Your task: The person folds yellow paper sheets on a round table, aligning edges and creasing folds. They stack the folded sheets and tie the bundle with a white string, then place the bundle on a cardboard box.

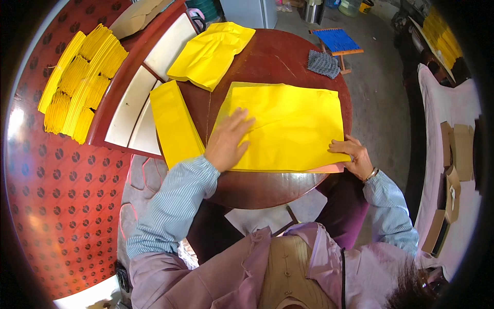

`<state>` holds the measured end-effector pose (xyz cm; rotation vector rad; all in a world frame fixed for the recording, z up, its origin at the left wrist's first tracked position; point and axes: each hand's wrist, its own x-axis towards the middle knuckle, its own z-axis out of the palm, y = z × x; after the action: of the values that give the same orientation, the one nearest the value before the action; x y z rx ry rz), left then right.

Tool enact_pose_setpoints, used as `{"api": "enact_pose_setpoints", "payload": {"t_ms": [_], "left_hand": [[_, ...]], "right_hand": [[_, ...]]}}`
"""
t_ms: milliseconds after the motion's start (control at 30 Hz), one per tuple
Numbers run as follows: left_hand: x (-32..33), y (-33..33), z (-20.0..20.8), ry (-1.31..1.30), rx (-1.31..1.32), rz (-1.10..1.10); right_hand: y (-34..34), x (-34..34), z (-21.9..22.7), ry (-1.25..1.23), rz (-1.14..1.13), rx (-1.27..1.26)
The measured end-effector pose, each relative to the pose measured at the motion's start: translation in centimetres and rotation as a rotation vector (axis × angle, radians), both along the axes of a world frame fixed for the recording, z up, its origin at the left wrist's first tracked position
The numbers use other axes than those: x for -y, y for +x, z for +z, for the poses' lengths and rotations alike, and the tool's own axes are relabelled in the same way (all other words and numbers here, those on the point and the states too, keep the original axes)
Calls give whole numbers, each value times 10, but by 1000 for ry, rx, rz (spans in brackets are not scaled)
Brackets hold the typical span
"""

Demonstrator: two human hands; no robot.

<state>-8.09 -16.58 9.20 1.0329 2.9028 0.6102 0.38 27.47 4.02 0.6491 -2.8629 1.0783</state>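
A wide yellow paper sheet (288, 129) lies on the round dark red table (267, 51) in front of me, with a faint crease across it. Along its lower right edge a strip of pink (329, 168) shows from underneath. My left hand (229, 141) rests on the sheet's left side, fingers stretched out and slightly blurred. At the lower right corner my right hand (355, 156) grips the sheet's edge, fingertips on top; the thumb is mostly hidden. Left of the sheet lies a long folded yellow paper stack (176, 123), and beyond it a crumpled yellow sheet (211, 54).
Bundled yellow folded papers (85, 82) sit on a red patterned surface (67, 190) at the left. A grey knitted cloth (323, 64) lies at the table's far right edge, near a blue-topped stool (337, 40). Open cardboard boxes (455, 154) stand on the right.
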Motion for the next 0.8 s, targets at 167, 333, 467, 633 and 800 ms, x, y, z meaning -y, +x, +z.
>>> {"api": "enact_pose_setpoints", "payload": {"t_ms": [167, 333, 467, 633, 800], "left_hand": [[6, -27, -14, -267, -167, 53], [-11, -43, -24, -291, -250, -105], [-19, -49, -30, -249, -285, -208], [-20, -37, -28, -173, -134, -246], [-20, -32, -25, -127, -72, -269]], "right_hand": [[5, 5, 4, -7, -62, 53], [3, 9, 12, 16, -93, 66], [5, 13, 13, 8, -101, 62], [6, 12, 11, 25, -93, 27], [5, 13, 10, 29, -106, 25]]}}
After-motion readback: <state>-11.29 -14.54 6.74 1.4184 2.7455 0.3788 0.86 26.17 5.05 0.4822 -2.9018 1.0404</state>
